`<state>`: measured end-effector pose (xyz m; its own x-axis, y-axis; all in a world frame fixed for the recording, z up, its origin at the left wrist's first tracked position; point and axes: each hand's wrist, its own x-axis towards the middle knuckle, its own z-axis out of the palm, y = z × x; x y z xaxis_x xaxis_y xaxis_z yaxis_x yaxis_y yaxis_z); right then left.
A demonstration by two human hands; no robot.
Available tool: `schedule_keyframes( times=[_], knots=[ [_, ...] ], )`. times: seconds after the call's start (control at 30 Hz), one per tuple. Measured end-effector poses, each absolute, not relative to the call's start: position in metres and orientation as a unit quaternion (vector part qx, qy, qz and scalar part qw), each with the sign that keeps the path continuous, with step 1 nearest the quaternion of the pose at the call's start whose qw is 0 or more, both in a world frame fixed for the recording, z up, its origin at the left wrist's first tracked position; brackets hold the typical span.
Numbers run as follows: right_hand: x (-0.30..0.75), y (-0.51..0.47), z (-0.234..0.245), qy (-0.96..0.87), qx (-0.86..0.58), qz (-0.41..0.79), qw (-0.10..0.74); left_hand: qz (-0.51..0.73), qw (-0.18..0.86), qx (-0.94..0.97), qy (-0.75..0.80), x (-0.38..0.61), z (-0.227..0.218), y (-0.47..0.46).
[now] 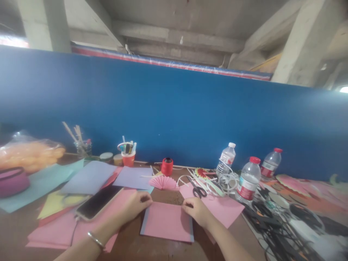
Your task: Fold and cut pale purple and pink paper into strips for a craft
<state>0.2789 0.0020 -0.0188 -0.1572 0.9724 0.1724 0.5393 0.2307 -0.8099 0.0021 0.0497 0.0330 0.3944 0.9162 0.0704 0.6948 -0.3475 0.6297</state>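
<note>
A pink sheet of paper (pixel 167 223) with grey-blue strips along its left and right edges lies in front of me on the brown table. My left hand (pixel 138 203) is closed at its upper left corner, the fingertips pinching the edge. At the upper right corner, my right hand (pixel 197 211) has thumb and fingers closed on the paper. Just beyond the sheet sit a folded pink paper fan (pixel 163 182) and a red spool of thread (pixel 166 167). Black-handled scissors (pixel 199 191) rest behind my right hand on another pink sheet (pixel 223 209).
Left of my arm, a phone (pixel 99 203) with a cable lies on stacked coloured paper (pixel 88 177). A red cup of tools (pixel 128 158) stands behind. Plastic bottles (pixel 248 181) and tangled cables (pixel 282 221) are on the right. A blue partition (pixel 163 108) closes off the back.
</note>
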Motion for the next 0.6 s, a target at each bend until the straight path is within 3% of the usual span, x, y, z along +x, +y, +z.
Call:
schedule_keyframes(
  times=[0.33,0.6],
  knots=[
    [0.28,0.009,-0.032,-0.596,-0.539,0.318,0.503,0.2,0.32,0.755,0.536,0.007,-0.002,0.067],
    [0.286,0.019,-0.05,-0.555,-0.525,0.343,0.547,0.229,0.338,0.728,0.551,0.007,-0.011,0.077]
  ],
)
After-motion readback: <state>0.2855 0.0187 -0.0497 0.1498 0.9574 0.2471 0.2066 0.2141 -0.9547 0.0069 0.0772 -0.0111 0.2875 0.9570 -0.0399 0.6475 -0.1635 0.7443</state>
